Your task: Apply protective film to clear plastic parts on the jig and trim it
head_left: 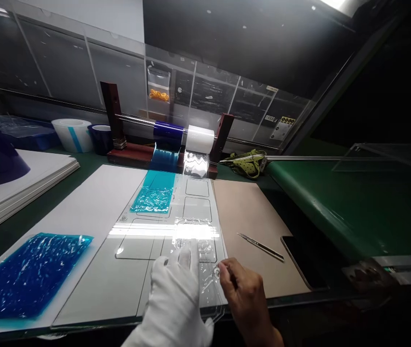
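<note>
My left hand point(176, 289), in a white glove, lies with its fingers stretched out over a glossy sheet point(97, 284) printed with black outlines. Its fingertips rest at a strip of clear film point(207, 284) on that sheet. Bare and closed, my right hand point(243, 291) pinches the film's edge between thumb and index finger, just right of the glove. The film looks wrinkled and catches the light. Farther back, a strip of teal film point(152, 195) lies on the sheet. Tweezers point(261, 247) lie to the right of my right hand.
A wooden stand point(135, 150) at the back holds a blue roll point(169, 135) and a white roll point(200, 139). Blue film point(28, 277) lies at left. A phone point(304, 262) rests on brown board point(248, 212). Stacked white sheets point(20, 193) and a green belt-like surface point(353, 207) flank the area.
</note>
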Demonstrator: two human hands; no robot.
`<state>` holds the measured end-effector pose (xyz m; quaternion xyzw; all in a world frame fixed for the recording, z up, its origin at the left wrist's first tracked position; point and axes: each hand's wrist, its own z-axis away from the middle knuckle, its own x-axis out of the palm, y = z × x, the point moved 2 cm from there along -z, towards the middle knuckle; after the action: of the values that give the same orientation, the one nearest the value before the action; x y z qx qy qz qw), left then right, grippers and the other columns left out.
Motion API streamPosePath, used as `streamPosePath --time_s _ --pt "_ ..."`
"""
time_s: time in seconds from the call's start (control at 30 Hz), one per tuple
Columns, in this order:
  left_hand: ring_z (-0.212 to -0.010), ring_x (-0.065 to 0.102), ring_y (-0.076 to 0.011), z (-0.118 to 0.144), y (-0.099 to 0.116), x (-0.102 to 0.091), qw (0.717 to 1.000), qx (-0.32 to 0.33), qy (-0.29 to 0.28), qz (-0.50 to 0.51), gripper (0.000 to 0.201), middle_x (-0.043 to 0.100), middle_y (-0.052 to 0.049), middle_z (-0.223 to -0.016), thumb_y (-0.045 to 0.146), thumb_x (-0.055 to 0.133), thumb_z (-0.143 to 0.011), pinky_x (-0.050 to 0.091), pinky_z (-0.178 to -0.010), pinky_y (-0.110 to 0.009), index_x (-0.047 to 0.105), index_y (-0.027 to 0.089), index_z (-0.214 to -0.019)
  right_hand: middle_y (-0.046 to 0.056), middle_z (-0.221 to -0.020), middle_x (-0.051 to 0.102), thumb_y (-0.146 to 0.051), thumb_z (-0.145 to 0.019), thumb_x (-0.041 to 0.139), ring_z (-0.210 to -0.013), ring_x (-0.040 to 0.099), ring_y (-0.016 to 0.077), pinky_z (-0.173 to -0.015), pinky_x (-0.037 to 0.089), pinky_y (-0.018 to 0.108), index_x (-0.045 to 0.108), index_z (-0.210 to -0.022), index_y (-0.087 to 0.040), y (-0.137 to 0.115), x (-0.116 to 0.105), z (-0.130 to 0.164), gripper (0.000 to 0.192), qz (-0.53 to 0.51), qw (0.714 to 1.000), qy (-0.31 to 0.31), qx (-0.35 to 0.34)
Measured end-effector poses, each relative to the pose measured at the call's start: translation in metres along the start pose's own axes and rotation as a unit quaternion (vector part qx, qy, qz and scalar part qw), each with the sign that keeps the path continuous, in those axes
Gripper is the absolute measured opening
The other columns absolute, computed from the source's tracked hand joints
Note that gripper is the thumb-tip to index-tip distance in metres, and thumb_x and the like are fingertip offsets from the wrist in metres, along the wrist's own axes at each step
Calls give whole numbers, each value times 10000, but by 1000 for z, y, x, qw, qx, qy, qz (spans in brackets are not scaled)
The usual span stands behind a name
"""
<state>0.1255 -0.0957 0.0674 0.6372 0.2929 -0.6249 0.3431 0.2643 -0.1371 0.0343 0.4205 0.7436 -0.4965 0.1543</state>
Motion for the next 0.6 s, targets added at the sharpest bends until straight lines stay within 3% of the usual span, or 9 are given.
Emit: streamPosePath --time_s 0.03,0.13,0.3,0.4,0.5,0.57,0.6 --pt "-1156 505 -408 1 -3 4 1000 7 -11 20 983 484 -293 -1344 468 655 -551 417 -920 -552 416 25 -1394 -37 -512 450 -321 -959 451 -437 384 80 -466 264 236 610 -716 -143 5 1 0 340 -73 993 -55 69" --pt "-1134 499 -366 4 -13 14 994 19 -7 104 1103 507 -196 -1336 437 711 -470 417 -965 -497 334 116 -1456 -71 -489 358 -475 -934 477 -442 299 68 -438 228 218 597 -715 -139 17 -5 0 418 -256 925 -183 212" --pt "-1109 489 -359 9 -14 9 989 70 34 122 1123 504 -178 -1338 339 677 -446 407 -966 -505 283 121 -1475 -77 -471 366 -549 -884 535 -428 296 53 -424 223 199 637 -745 -116 26 -23 2 466 -325 889 -227 230" --pt "-1117 512 -352 10 -5 6 986 135 52 84 1010 524 -179 -1334 278 620 -481 396 -980 -506 356 129 -1445 -58 -477 424 -560 -861 561 -401 294 43 -399 213 194 630 -683 -123 28 -28 7 477 -339 879 -233 242" --pt "-1080 576 -335 6 -2 25 977 193 63 68 819 615 -132 -1231 191 594 -539 419 -971 -482 499 220 -1352 -48 -478 448 -547 -870 559 -400 322 49 -403 234 200 625 -652 -131 28 -39 12 475 -328 890 -189 256" --pt "-1052 608 -341 -1 -11 47 972 196 83 96 759 644 -115 -1179 160 584 -590 448 -939 -490 512 269 -1338 -47 -513 466 -496 -907 540 -459 399 70 -463 318 208 658 -756 -142 31 -61 22 403 -279 924 -60 255" --pt "-1069 602 -366 -5 -19 58 969 186 98 128 790 628 -119 -1212 171 592 -604 453 -930 -521 465 287 -1375 -34 -566 511 -462 -921 536 -513 456 85 -513 370 219 669 -844 -153 33 -78 31 345 -229 942 56 240"
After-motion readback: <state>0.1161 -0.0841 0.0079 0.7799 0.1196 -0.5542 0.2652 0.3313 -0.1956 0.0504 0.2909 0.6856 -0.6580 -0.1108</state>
